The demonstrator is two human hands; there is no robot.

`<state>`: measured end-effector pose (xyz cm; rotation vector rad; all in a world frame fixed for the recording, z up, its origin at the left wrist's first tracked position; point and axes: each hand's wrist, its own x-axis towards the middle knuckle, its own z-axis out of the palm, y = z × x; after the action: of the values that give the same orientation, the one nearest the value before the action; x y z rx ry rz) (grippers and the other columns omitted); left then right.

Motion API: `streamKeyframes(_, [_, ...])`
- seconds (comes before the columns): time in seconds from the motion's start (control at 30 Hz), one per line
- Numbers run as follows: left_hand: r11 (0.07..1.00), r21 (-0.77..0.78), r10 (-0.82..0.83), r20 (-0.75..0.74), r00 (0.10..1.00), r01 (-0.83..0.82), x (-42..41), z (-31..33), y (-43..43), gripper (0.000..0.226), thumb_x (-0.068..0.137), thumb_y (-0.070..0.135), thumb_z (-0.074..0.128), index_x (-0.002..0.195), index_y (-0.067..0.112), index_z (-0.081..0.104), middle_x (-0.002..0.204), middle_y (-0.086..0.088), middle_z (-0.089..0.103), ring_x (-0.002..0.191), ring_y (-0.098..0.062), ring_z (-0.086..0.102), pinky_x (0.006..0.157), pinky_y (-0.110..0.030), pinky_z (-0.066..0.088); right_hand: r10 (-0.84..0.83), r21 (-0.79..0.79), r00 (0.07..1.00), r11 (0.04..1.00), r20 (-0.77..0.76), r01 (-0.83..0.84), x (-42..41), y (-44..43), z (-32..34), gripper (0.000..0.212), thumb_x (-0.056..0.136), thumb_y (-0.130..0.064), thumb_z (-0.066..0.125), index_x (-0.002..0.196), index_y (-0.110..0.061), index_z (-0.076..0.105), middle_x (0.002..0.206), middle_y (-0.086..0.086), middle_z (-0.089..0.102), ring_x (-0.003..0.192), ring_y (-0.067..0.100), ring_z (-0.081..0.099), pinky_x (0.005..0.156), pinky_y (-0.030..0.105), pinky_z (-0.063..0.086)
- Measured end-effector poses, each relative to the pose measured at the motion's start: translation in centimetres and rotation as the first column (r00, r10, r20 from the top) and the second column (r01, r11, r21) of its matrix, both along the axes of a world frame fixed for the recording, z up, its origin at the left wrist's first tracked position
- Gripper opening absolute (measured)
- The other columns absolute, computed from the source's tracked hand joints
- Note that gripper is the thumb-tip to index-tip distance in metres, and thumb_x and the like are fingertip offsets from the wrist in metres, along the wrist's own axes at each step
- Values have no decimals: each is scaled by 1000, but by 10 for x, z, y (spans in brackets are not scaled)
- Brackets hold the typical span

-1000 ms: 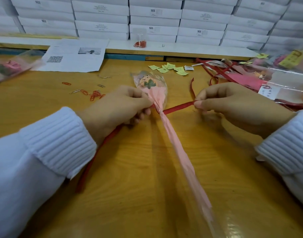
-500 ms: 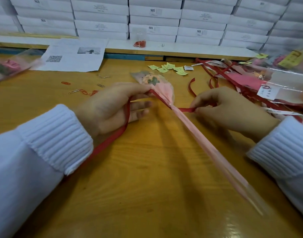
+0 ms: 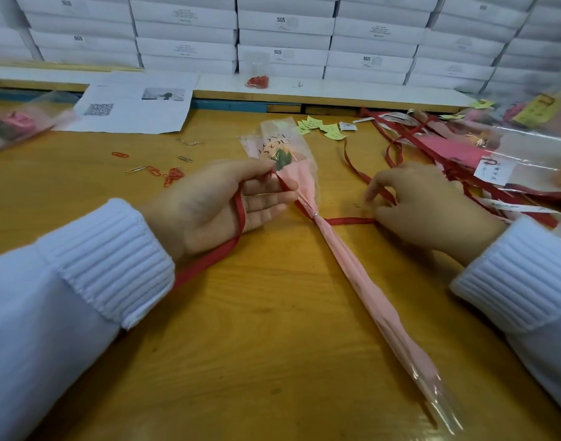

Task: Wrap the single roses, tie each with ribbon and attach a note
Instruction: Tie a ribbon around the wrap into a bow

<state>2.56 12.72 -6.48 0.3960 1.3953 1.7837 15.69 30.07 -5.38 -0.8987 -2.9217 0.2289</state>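
The rose lies wrapped on my worktop, with the ribbon crossed at its neck but not knotted. My left hand pinches one end. My right hand is blurred and I cannot tell its grip. No note is attached yet.

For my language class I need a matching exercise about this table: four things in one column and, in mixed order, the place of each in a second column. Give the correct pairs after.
Things
1. wrapped rose
2. red ribbon
3. paper clips
4. green notes

Places
a. just beyond the rose's head
b. lying between the left hand and the right hand
c. crosses the stem and runs over the left palm
d. on the table, beyond and left of the left hand

Pairs: 1-b, 2-c, 3-d, 4-a
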Motion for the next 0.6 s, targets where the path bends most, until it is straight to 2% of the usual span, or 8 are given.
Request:
streamKeyframes(0.07, [1000,-16,10,-11,1000,-10,1,-1,1,22,92,17,53,73,8,58,72,-8,73,68,-15,72,59,-24,58,18,39,990,999,-140,-12,1,3,0,23,89,-22,58,110,-31,57,125,4,47,113,25,46,95,45,42])
streamKeyframes(0.13, [999,-28,16,-37,999,-17,2,-1,2,23,93,16,53,71,8,57,69,-7,71,64,-14,71,60,-24,58,106,13,959,994,-263,-106,2,1,3,22,89,-19,59,108,-31,58,107,-3,54,93,13,51,75,26,44])
streamKeyframes(0.23, [999,-33,11,-77,997,-14,3,-2,2,27,93,17,53,67,10,56,62,-5,66,56,-12,66,59,-23,56,246,-64,963,965,-114,-254,2,-3,2,10,90,-28,59,97,-36,58,87,-13,51,76,5,48,59,16,33])
streamKeyframes(0.33, [999,-42,13,-97,995,-18,4,-2,2,27,93,18,54,67,11,55,58,-3,63,52,-11,62,56,-21,54,239,-87,971,967,7,-238,1,0,0,4,91,-29,58,93,-32,58,86,-11,52,76,6,50,59,17,36])
streamKeyframes(0.43, [999,-43,20,-105,994,-24,4,-2,2,25,93,17,54,68,11,54,57,-3,62,52,-11,61,56,-21,53,115,-47,993,992,35,-113,2,10,0,4,92,-28,58,88,-26,57,84,-10,51,74,6,48,59,20,38])
streamKeyframes(0.5, [999,-42,18,-106,994,-22,5,-1,2,24,93,17,54,69,11,54,57,-3,62,52,-11,61,56,-21,53,30,-3,997,1000,68,-30,3,16,2,5,92,-26,57,90,-22,58,90,-4,56,78,10,51,64,23,41])
streamKeyframes(0.53, [999,-42,17,-106,994,-22,5,-1,2,24,93,17,54,70,10,55,57,-3,63,52,-11,61,57,-21,53,1,18,998,1000,56,-2,3,17,2,4,93,-23,56,93,-20,59,95,-1,59,82,14,53,69,25,42])
streamKeyframes(0.6, [999,-46,16,-111,994,-21,5,-1,3,23,93,17,54,71,10,55,58,-3,63,52,-11,62,57,-21,54,-13,67,997,998,-79,18,4,19,2,9,93,-16,54,100,-17,60,101,2,60,89,17,54,74,29,43])
